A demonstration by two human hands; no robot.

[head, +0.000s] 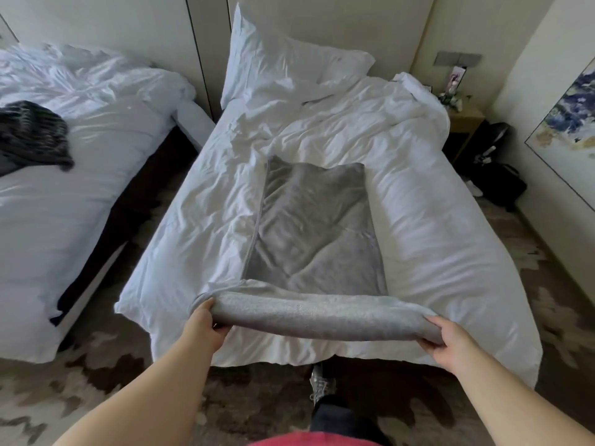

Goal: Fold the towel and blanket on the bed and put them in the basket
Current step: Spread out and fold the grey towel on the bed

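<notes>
- Grey towel [312,220]: lies flat in the middle of the white duvet [418,220] on the nearer bed, long side running away from the camera. Soft, slightly fuzzy cloth with a stitched hem down its left edge.
- Its near end is lifted and curled over into a rounded roll, paler on that side, held just above the foot of the bed.
- Left hand [206,323] pinches the left corner of that roll, thumb on top and fingers [221,328] curled underneath, mostly hidden by the cloth.
- Right hand [450,342] does the same on the right corner; its fingers are tucked under too, so I can't really see them.
- Duvet is puffy and wrinkled, bunched up thick along the right side. A crumpled white pillow [289,62] leans on the wall.
- Second bed [80,188] to the left, well apart, has a dark striped knit-looking bundle [32,133], cut off by the frame edge.
- Far right: wooden nightstand [463,120], blurry dark bag [495,175], and a painting [570,123] partly out of frame.
- Patterned brown carpet [96,381], one shoe [318,381] poking out below.
</notes>
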